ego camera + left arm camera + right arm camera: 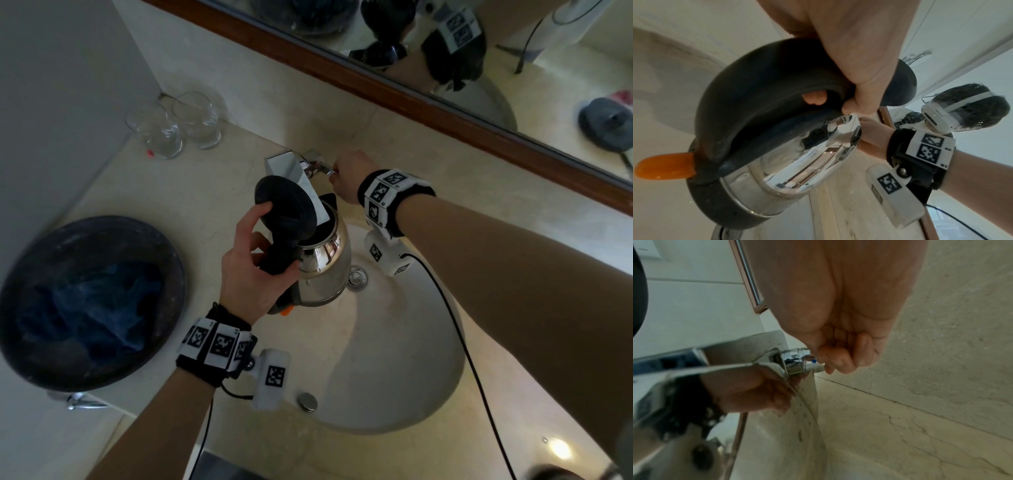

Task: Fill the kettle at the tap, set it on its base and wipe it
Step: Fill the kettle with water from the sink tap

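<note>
A shiny steel kettle (329, 260) with a black handle (760, 78) and an orange switch (663, 167) hangs over the sink basin (394, 370), its black lid (284, 205) flipped up. My left hand (253, 260) grips the handle, thumb against the lid. The chrome tap spout (294, 174) reaches over the kettle's open mouth. My right hand (349, 176) pinches the tap lever (809, 363) with curled fingers. I cannot tell whether water is running.
Two clear glasses (178, 126) stand at the back left of the marble counter (212, 171). A dark round bowl (92, 301) with blue cloth inside sits at the left. A wood-framed mirror (411, 92) runs behind the tap; it reflects a black round base. The drain plug (358, 278) shows beside the kettle.
</note>
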Demonstrator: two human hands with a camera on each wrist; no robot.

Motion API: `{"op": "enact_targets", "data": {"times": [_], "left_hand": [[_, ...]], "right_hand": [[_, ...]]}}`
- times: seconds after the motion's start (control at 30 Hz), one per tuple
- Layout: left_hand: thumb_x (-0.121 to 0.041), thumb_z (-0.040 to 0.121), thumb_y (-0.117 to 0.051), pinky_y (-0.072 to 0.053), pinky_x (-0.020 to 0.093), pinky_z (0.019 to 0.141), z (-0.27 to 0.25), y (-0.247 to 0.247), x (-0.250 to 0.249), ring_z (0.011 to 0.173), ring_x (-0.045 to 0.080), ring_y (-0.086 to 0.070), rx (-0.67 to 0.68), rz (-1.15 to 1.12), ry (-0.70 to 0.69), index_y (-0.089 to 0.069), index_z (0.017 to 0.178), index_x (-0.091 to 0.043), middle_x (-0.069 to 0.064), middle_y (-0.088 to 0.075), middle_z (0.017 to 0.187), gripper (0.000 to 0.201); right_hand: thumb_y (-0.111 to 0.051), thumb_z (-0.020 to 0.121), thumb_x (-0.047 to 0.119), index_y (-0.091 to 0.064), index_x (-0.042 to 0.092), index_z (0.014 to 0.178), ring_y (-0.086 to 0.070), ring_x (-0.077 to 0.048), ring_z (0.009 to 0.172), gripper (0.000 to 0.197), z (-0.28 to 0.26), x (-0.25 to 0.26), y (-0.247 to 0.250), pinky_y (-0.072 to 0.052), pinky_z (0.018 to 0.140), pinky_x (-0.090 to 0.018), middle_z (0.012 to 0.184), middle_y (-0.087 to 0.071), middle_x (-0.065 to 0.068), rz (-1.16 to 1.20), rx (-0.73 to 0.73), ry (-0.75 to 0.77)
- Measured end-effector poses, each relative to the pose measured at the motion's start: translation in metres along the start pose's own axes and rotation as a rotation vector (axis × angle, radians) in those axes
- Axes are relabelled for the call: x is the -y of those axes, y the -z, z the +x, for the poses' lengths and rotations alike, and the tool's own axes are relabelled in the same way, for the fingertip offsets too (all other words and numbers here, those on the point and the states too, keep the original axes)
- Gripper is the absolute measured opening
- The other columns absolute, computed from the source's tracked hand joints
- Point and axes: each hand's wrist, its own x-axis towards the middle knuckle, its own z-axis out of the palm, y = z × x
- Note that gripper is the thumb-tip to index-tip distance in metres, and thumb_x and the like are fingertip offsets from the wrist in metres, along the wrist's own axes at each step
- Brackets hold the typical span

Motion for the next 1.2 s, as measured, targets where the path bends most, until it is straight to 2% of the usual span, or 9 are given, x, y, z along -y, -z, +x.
{"op": "enact_targets", "data": {"times": [0.1,0.27,0.37,0.5,0.7,0.87,1.0,1.1,1.2], "left_hand": [[-0.018,0.069,-0.085,-0.059,0.046,0.061,0.0001,0.0,0.001,0.065,0.022,-0.07,0.0,0.006,-0.008,-0.031,0.133,-0.044,0.005,-0.067,0.078,0.088],[-0.023,0.068,-0.083,-0.059,0.046,0.062,-0.0004,0.0006,0.0016,0.065,0.022,-0.071,0.002,-0.007,-0.001,-0.031,0.135,-0.042,0.005,-0.067,0.078,0.087],[-0.028,0.067,-0.081,-0.06,0.046,0.062,-0.0002,0.0003,0.0007,0.065,0.021,-0.07,0.002,-0.013,-0.001,-0.032,0.136,-0.041,0.004,-0.067,0.077,0.086],[-0.021,0.068,-0.084,-0.059,0.045,0.062,0.0008,-0.0008,0.0016,0.064,0.021,-0.07,0.003,-0.003,-0.006,-0.031,0.134,-0.044,0.004,-0.067,0.078,0.088],[-0.031,0.067,-0.08,-0.06,0.045,0.062,-0.0002,0.0002,0.0014,0.064,0.02,-0.07,0.009,0.0,-0.015,-0.031,0.135,-0.042,0.004,-0.066,0.078,0.085],[-0.018,0.069,-0.084,-0.059,0.044,0.062,-0.0004,0.0,0.0034,0.064,0.021,-0.07,-0.003,0.022,-0.017,-0.031,0.134,-0.044,0.004,-0.066,0.079,0.088],[-0.017,0.069,-0.085,-0.06,0.043,0.063,-0.0007,0.0002,0.0027,0.065,0.019,-0.07,-0.007,0.024,-0.011,-0.032,0.135,-0.041,0.003,-0.067,0.079,0.087],[-0.017,0.069,-0.085,-0.06,0.043,0.062,-0.0009,0.0009,0.0014,0.064,0.019,-0.069,-0.006,0.019,-0.014,-0.034,0.136,-0.037,0.003,-0.066,0.078,0.087],[-0.019,0.068,-0.085,-0.06,0.043,0.063,-0.0009,0.0001,0.0014,0.064,0.019,-0.069,-0.004,0.01,0.001,-0.034,0.135,-0.041,0.002,-0.067,0.077,0.087]], "right_hand": [[-0.047,0.099,0.018,-0.066,-0.001,0.109,-0.058,-0.027,0.086,0.029,-0.0002,0.0008,-0.0003,-0.041,0.071,-0.027,0.103,-0.066,-0.017,-0.017,0.006,-0.006],[-0.047,0.099,0.017,-0.065,0.0,0.109,-0.057,-0.026,0.085,0.027,-0.0006,0.0009,-0.0007,-0.043,0.072,-0.028,0.111,-0.067,-0.018,-0.018,-0.01,0.009],[-0.047,0.098,0.017,-0.064,0.0,0.109,-0.051,-0.023,0.081,0.026,-0.0005,-0.0003,-0.0008,-0.041,0.07,-0.027,0.099,-0.064,-0.016,-0.011,-0.032,0.013],[-0.046,0.099,0.017,-0.064,0.0,0.109,-0.049,-0.022,0.08,0.027,-0.0006,-0.0001,-0.0001,-0.037,0.07,-0.025,0.088,-0.052,-0.01,-0.028,-0.023,0.006],[-0.048,0.099,0.017,-0.064,0.001,0.108,-0.051,-0.022,0.081,0.025,-0.0006,-0.0007,0.0,-0.038,0.07,-0.025,0.088,-0.053,-0.009,-0.01,-0.019,0.008],[-0.048,0.099,0.019,-0.064,0.0,0.11,-0.051,-0.024,0.082,0.027,-0.0016,0.0006,0.0008,-0.038,0.071,-0.025,0.092,-0.055,-0.012,-0.015,-0.002,-0.001],[-0.048,0.099,0.018,-0.064,0.0,0.111,-0.049,-0.023,0.08,0.027,-0.0015,0.001,0.0013,-0.038,0.07,-0.025,0.09,-0.055,-0.013,-0.01,-0.004,-0.005],[-0.048,0.099,0.018,-0.064,0.0,0.111,-0.05,-0.022,0.081,0.027,-0.0016,0.0012,0.0008,-0.039,0.071,-0.026,0.105,-0.065,-0.018,0.0,-0.005,-0.003],[-0.048,0.099,0.018,-0.065,0.0,0.11,-0.05,-0.022,0.08,0.027,-0.0019,0.0011,0.0015,-0.038,0.07,-0.025,0.093,-0.06,-0.015,-0.009,-0.015,-0.001]]}}
